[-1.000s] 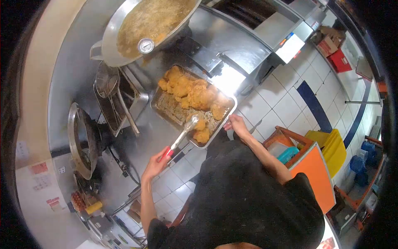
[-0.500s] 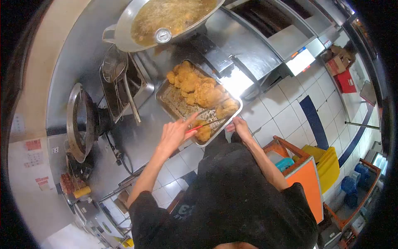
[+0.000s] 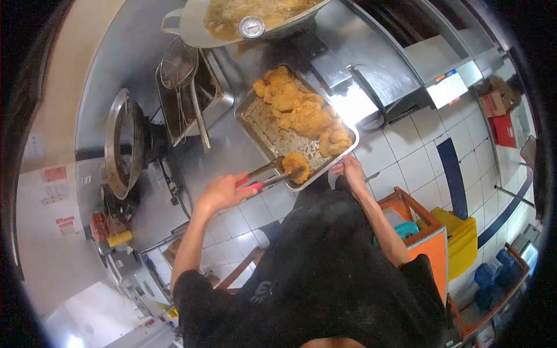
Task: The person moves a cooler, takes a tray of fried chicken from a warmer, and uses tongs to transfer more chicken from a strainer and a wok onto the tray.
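My left hand [image 3: 220, 194] is closed around red-handled metal tongs [image 3: 264, 171], which reach in over the tray's near left side. The tongs' tips are at a single golden fried chicken piece [image 3: 296, 165] in the near corner. With my right hand [image 3: 350, 172] I grip the near right rim of the metal tray [image 3: 255, 139]. More fried chicken [image 3: 307, 116] lies in a row along the tray's far right side, several breaded pieces touching one another. Crumbs and oil cover the tray's bottom.
Beyond the tray stands a large pan of bubbling oil [image 3: 255, 8] with a dial thermometer [image 3: 252, 26] at its rim. A strainer [image 3: 178, 64] rests over a metal container [image 3: 223, 95] to the left, near a wok [image 3: 119, 145]. An orange cabinet [image 3: 428, 255] stands at my right.
My left hand has drawn back left and down, and the tongs now meet the lone chicken piece instead of reaching toward the row. The view has shifted, and my right hand stays on the rim.
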Demonstrator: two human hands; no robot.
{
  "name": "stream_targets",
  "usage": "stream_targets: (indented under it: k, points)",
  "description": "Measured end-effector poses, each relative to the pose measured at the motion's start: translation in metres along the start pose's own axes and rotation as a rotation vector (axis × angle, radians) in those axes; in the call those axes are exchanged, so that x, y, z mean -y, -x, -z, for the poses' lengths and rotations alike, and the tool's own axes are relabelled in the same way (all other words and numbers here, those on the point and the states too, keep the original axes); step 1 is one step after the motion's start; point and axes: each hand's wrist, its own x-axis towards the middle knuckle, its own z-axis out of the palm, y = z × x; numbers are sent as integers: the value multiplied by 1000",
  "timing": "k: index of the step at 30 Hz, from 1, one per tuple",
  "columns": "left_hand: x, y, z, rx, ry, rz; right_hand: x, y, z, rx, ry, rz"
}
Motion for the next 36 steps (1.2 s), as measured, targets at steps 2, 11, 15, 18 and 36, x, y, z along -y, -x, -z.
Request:
stream_targets:
  k: [2, 11, 15, 18, 36]
  points:
    - [16, -12, -4, 39, -7, -27, 0, -1, 2, -6, 4, 10]
    - [44, -27, -56, 118, 648, 64, 2, -1, 3, -5, -58, 21]
    - [58, -4, -61, 144, 619, 45, 4, 1, 3, 15, -29, 11]
    - [57, -33, -99, -32, 552, -161, 9, 2, 2, 34, 3, -9]
    - [32, -39, -52, -78, 1325, 35, 13, 3, 4, 46, 7, -43]
